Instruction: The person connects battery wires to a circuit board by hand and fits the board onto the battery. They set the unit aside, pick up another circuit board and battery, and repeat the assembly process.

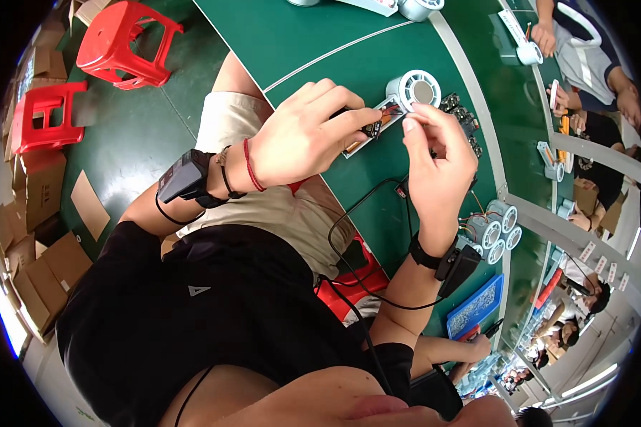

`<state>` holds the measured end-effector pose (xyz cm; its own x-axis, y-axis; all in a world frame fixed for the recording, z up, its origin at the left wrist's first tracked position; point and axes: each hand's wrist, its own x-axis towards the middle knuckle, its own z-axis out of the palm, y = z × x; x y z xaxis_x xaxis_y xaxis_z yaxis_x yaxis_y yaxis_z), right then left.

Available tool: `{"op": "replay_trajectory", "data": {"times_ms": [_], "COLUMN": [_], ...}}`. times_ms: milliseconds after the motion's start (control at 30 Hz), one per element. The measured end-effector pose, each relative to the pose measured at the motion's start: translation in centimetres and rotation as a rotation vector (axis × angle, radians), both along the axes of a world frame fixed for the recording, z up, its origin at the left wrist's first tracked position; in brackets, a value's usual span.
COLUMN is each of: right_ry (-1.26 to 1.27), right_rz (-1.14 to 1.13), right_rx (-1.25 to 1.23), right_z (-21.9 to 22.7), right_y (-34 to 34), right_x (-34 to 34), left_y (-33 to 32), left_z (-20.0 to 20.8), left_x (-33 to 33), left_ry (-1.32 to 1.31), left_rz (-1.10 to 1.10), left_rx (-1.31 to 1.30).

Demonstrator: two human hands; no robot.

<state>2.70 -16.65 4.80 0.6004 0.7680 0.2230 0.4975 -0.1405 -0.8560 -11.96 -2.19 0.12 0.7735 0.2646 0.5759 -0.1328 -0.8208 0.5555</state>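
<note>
A pale grey handheld fan (414, 88) lies on the green table, its round head away from me and its handle opened up. Over the handle, my left hand (310, 132) closes its fingers on a small dark circuit board (371, 129). Thin red and dark wires (392, 110) run between the board and the fan head. Thumb and forefinger of my right hand (441, 153) pinch together beside the head, near those wires. Whatever sits between these fingertips is too small to make out.
Several dark circuit boards (464, 117) lie right of the fan. Round fan parts (493, 231) with wires are grouped farther right, near a blue tray (476, 306). A black cable (338, 224) crosses the table edge. Red stools (124, 44) stand at left; co-workers sit opposite.
</note>
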Motion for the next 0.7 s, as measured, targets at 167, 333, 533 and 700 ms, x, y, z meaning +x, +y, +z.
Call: {"op": "replay_trajectory", "data": {"times_ms": [167, 333, 533, 700], "right_ry": [-0.303, -0.378, -0.504, -0.37], "right_rz": [-0.084, -0.066, -0.116, -0.16], "right_rx": [-0.175, -0.298, -0.322, -0.306], "right_z": [0.4, 0.9, -0.5, -1.1], "right_y": [0.1, 1.1, 1.7, 1.1], "right_x": [-0.1, -1.3, -2.4, -2.3], "left_y": [0.3, 1.0, 2.6, 1.9], "left_z": [-0.3, 0.0, 0.0, -0.2], "left_x": [0.2, 0.8, 3.2, 4.2], "left_ry": [-0.008, 0.014, 0.17, 0.138], "left_rz": [-0.082, -0.032, -0.223, -0.105], "left_rx": [-0.153, -0.366, -1.354, -1.22]}}
